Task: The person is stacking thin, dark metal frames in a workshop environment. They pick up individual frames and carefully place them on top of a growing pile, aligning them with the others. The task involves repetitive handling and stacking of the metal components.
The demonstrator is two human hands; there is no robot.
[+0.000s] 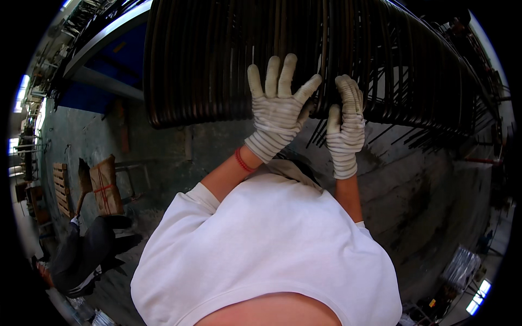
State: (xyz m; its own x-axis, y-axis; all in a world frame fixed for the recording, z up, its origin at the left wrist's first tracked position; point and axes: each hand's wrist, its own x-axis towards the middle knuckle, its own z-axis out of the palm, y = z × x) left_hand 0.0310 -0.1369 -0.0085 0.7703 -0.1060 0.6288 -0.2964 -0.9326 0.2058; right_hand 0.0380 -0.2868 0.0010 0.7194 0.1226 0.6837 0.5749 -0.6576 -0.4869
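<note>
I see both gloved hands up on the rods (217, 60) — a dark curved stack filling the top of view; left hand (278, 111) lies flat, fingers spread wide against it; right hand (346, 120) curls around one rod's edge; a person (89, 250) crouches lower left beside a parcel (106, 186)

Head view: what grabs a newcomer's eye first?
The big rack of dark curved metal rods filling the top of the picture. At its lower edge are two hands in striped white work gloves: the left hand lies flat with fingers spread on the rods, and the right hand curls around a rod. Below, a white T-shirt fills the foreground.
</note>
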